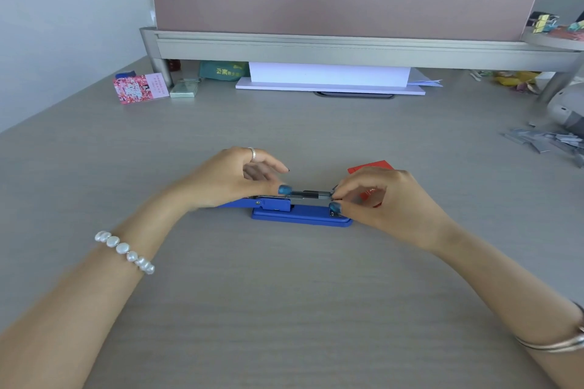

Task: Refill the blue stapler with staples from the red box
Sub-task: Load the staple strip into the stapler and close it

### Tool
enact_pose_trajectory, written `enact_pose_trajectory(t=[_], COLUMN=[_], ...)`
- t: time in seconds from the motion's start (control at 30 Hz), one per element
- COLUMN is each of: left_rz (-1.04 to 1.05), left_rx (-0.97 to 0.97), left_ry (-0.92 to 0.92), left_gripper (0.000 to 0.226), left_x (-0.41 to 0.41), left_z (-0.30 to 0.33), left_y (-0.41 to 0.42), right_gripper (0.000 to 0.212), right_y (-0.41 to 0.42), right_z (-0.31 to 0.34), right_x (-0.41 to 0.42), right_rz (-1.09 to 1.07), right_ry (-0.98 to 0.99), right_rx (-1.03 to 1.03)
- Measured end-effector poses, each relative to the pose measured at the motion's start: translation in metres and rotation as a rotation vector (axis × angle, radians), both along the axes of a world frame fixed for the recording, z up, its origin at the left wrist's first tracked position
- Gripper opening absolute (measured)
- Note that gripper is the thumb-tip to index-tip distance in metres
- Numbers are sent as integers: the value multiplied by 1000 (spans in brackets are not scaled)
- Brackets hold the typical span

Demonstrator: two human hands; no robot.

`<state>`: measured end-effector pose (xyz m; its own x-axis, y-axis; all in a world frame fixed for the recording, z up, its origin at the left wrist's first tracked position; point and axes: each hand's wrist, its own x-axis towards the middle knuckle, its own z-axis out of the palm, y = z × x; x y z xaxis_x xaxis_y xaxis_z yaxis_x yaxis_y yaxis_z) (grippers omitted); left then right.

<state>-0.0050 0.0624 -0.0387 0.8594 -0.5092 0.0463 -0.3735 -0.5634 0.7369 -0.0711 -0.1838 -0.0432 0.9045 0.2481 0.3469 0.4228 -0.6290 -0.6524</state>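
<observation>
The blue stapler lies on the grey desk at the centre, opened flat, its lid swung out to the left under my left hand. Its metal staple channel is exposed along the top. My left hand holds the stapler's hinge end, thumb pressed on the channel's left part. My right hand pinches at the channel's right tip with thumb and fingertips; whether a staple strip sits between them I cannot tell. The red box lies just behind my right hand, mostly hidden by it.
Loose staple strips are piled at the right edge of the desk. A monitor stand spans the back, with white paper beneath it. A pink card box and a small green box sit at back left.
</observation>
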Motion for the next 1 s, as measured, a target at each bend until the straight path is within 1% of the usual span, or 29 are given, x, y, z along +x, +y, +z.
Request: enact_pose_trajectory(t=[0.07, 0.1, 0.17, 0.27, 0.3, 0.37, 0.5, 0.57, 0.63, 0.7, 0.77, 0.8, 0.9, 1.0], left_rz=[-85, -102, -100, -103, -109, -105, -66, -2, 50, 65, 54, 45, 33, 1], left_rx=[121, 172, 243, 297, 279, 238, 164, 48, -124, -290, -389, -419, -468, -435], left_ry=[89, 119, 150, 200, 228, 253, 190, 105, 27, -15, -47, -62, -114, -189], left_gripper=[63, 67, 68, 62, 60, 56, 52, 58, 66, 70, 76, 75, 61, 53], left_x=[4, 6, 9, 11, 11, 11, 9, 8, 4, -2, -6, -9, -15, -20], left_z=[6, 8, 11, 16, 17, 18, 22, 29, 38, 42, 40, 38, 28, 17], left_y=[13, 20, 33, 50, 55, 61, 65, 64, 59, 48, 31, 22, -3, -22], right_gripper=[25, 32, 44, 59, 61, 58, 52, 52, 52, 52, 53, 55, 60, 63], right_y=[-3, -5, -8, -10, -10, -10, -9, -9, -9, -8, -7, -7, -6, -7], right_z=[2, 3, 4, 2, 2, 2, 2, 2, 3, 4, 5, 5, 4, 3], right_x=[0, 0, -1, -1, 0, 0, 0, -1, -1, -2, -3, -3, -2, -1], right_rz=[-1, 9, 23, 70, 81, 77, 68, 64, 60, 67, 73, 73, 69, 71], right_ry=[51, 80, 127, 200, 224, 237, 220, 225, 226, 223, 222, 223, 225, 222], right_rx=[55, 77, 53, -84, -107, -121, -120, -110, -106, -100, -94, -93, -92, -80])
